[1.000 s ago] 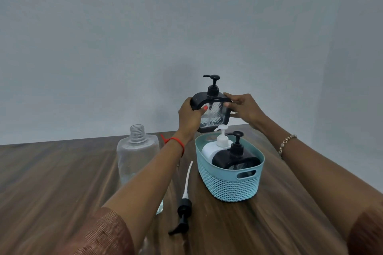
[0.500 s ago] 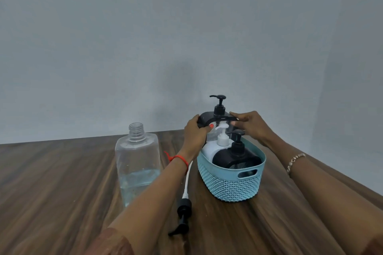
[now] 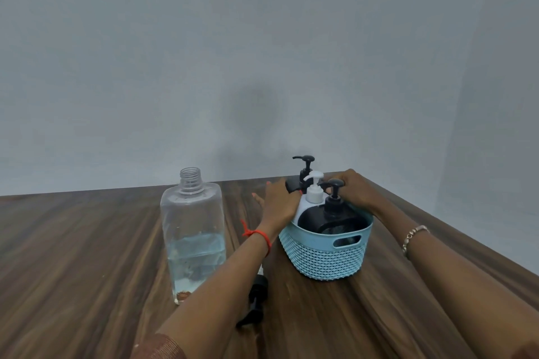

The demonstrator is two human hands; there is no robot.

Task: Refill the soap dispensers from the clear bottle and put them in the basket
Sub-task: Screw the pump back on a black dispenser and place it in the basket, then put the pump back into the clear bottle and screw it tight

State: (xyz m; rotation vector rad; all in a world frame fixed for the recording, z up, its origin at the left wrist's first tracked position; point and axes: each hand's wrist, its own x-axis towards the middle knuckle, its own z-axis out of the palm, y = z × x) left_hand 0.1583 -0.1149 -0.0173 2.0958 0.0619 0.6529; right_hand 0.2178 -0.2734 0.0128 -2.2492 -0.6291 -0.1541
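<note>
A light blue woven basket (image 3: pixel 323 259) stands on the wooden table. In it are a black dispenser (image 3: pixel 332 217) at the front, a white dispenser (image 3: pixel 313 195) behind it, and a third black-topped dispenser (image 3: pixel 304 167) at the back. My left hand (image 3: pixel 280 201) and my right hand (image 3: pixel 354 188) grip that rear dispenser from both sides, low in the basket; its body is hidden. The clear bottle (image 3: pixel 194 230) stands uncapped to the left, about a third full.
A black pump head with a white tube (image 3: pixel 256 297) lies on the table between the bottle and the basket, partly under my left forearm. The table edge runs diagonally at the right. A plain grey wall stands behind.
Both hands have lowered the black-topped dispenser from above the basket down into its back part, behind the white one.
</note>
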